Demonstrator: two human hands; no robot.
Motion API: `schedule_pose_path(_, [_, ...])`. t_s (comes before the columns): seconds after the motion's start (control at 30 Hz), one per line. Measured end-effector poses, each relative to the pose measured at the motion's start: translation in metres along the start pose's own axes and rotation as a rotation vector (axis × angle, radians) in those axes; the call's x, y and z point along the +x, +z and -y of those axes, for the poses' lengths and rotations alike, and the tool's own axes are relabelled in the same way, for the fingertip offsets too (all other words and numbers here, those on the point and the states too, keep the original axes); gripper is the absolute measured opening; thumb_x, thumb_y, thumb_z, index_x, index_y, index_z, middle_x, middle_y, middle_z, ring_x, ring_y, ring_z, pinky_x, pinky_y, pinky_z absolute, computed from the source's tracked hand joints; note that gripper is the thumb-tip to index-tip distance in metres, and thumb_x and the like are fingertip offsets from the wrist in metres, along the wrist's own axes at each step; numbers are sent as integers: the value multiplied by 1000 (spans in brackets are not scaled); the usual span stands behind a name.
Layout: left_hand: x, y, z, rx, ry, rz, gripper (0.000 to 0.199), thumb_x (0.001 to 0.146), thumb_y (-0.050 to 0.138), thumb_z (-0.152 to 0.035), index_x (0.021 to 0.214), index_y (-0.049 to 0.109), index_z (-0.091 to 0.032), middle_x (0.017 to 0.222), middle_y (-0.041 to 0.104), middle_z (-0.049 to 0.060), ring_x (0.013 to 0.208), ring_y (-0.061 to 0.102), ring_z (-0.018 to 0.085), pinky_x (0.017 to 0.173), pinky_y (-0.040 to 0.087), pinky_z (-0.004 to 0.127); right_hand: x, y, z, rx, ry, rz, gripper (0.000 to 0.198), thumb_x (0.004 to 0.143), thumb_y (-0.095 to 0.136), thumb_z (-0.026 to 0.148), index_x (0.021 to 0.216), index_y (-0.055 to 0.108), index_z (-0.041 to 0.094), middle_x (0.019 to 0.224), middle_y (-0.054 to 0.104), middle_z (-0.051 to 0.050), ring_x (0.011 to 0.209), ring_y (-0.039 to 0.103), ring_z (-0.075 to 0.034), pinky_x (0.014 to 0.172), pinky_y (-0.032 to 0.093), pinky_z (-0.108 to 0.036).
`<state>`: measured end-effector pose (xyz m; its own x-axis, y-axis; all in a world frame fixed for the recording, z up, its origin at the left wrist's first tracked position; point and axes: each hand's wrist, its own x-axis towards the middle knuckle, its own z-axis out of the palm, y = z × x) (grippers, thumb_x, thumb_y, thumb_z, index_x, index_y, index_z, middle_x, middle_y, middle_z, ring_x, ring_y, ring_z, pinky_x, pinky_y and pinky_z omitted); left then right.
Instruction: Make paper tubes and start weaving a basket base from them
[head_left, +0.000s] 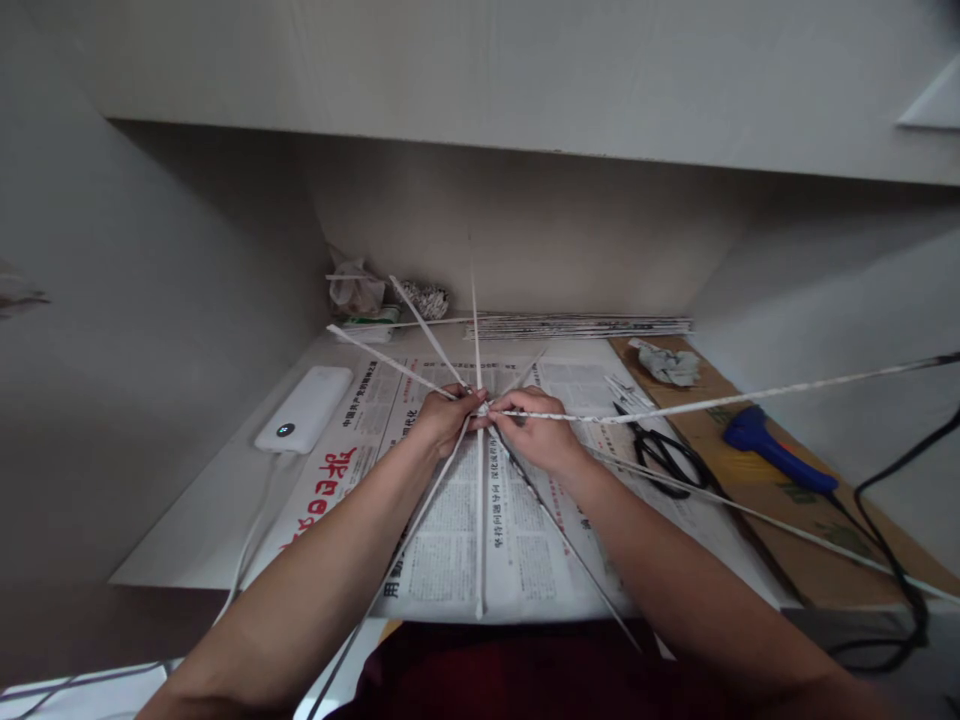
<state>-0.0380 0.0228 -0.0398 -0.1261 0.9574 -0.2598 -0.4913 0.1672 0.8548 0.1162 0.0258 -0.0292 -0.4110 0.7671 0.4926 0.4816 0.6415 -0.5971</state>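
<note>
Several thin rolled paper sticks cross at one centre and fan out like spokes above a newspaper. My left hand pinches this crossing from the left, thumb on top. Close against it, my right hand is closed on a long paper stick that stretches off to the right edge of the view. The fingertips of both hands nearly meet at the centre, and they hide part of the crossing there. The spokes reach toward the back wall, to the sides and toward my body.
A white power bank with a cable lies left. Black scissors, a blue glue gun and crumpled paper are on the right, by a cardboard sheet. A bundle of paper sticks lies along the back wall.
</note>
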Motion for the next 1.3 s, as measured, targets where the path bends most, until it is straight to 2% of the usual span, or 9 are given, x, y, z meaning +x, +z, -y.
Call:
schedule_pose_path(0.2, [-2,1,-6,4,-21,-12,26,54,81,-2,71,63,-7,71,65,3,61,64,13,56,58,23,1,0,-1,43,3,4,7,80,62,21,81,69,23,86,72,-2,87,63,-20,84,44,-32])
schedule_pose_path(0.4, [0,1,-5,-47,39,-36,17,62,75,0,72,64,-8,69,63,2,60,64,12,55,58,23,-1,1,4,142,117,-36,15,84,60,36,85,66,22,88,70,-3,83,64,-19,78,46,-29])
schedule_pose_path(0.57, [0,1,-6,-80,52,-49,14,66,69,4,73,63,-7,71,63,4,62,65,13,55,59,22,-1,3,3,-7,191,-89,20,86,55,39,84,65,22,84,69,-3,83,62,-20,76,45,-30])
schedule_pose_path(0.73, [0,2,-7,-125,1,-44,15,69,65,6,72,61,-7,69,64,4,62,66,13,53,58,20,1,5,3,-39,287,-96,19,83,56,37,93,65,23,92,71,-1,89,63,-20,77,46,-30])
schedule_pose_path(0.97, [-2,3,-11,-86,-48,-49,16,70,67,3,69,57,-10,64,63,2,51,62,10,42,54,16,2,7,3,34,313,-85,16,80,54,25,85,68,22,83,71,0,76,63,-16,70,47,-26])
schedule_pose_path(1.1, [-2,2,-11,-70,-46,-26,14,70,67,2,70,59,-10,65,63,2,53,63,11,44,55,17,2,10,1,49,328,-109,15,79,54,25,83,68,21,79,70,0,72,63,-15,67,46,-25])
schedule_pose_path(1.3, [1,-2,-6,17,-41,31,17,64,73,1,77,65,-7,68,65,4,58,66,13,47,55,17,0,10,-4,-48,218,-103,15,82,54,25,86,68,21,85,71,-1,78,63,-17,73,45,-28])
